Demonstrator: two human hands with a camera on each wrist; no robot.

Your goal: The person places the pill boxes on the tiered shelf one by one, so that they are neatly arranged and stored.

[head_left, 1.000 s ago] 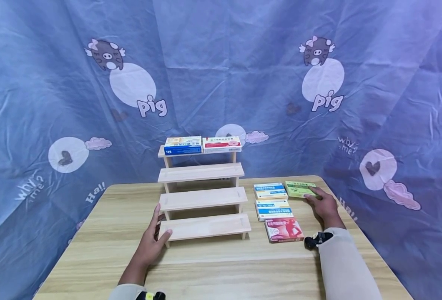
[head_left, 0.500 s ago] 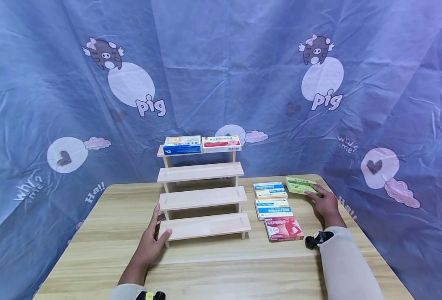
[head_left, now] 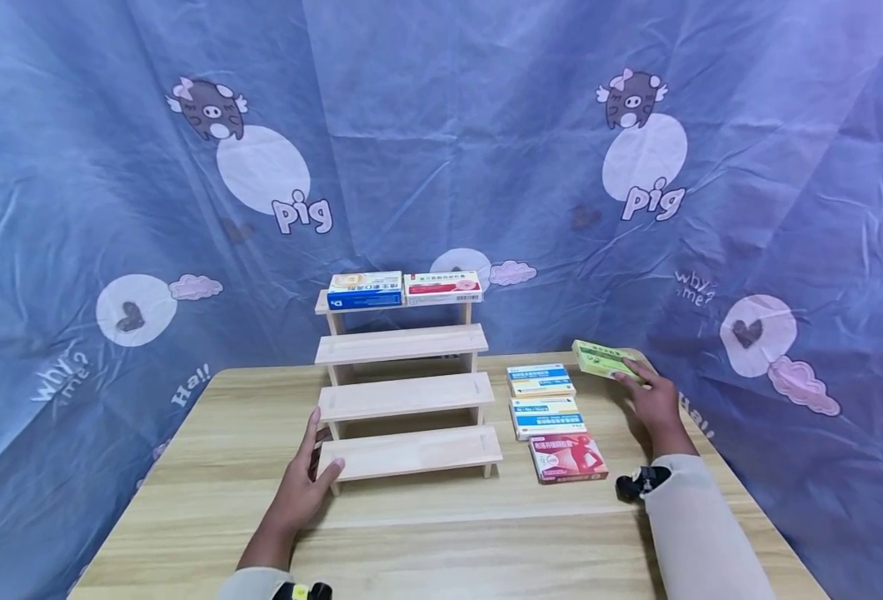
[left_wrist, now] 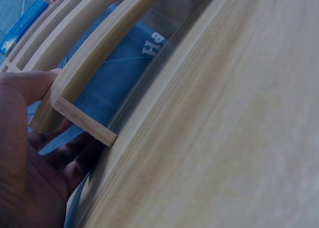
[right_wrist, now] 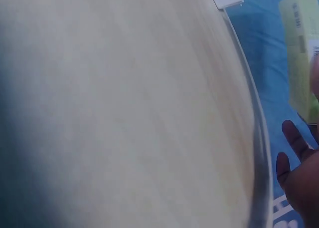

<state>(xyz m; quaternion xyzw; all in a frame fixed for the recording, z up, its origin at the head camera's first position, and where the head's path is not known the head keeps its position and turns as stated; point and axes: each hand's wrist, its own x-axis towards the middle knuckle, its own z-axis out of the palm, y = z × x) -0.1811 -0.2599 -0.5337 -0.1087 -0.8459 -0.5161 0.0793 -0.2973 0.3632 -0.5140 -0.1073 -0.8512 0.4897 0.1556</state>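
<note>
A wooden step shelf [head_left: 404,454] with four-tier look stands on the table. My left hand [head_left: 302,487] holds its left side at the lowest step, thumb on the board and fingers along the side. In the left wrist view, that hand's thumb lies over the board [left_wrist: 82,53] and other fingers reach below it, near the short leg. At the back right, my right hand [head_left: 655,408] pinches a green medicine box [head_left: 602,358] by its right end, raised and slightly tilted. The right wrist view shows the pale green box [right_wrist: 299,53] at its edge, partly cut off.
Blue-and-white [head_left: 366,289] and red-and-white [head_left: 444,287] medicine boxes sit on the top step. Right of the shelf lie two blue-white-yellow boxes [head_left: 541,380] and a red box [head_left: 567,457] in a column. A blue printed curtain [head_left: 441,167] hangs behind the table [head_left: 441,550].
The right hand has lifted the green box off the table, up and slightly to the right, away from the blue-white-yellow box. The left hand stays on the shelf.
</note>
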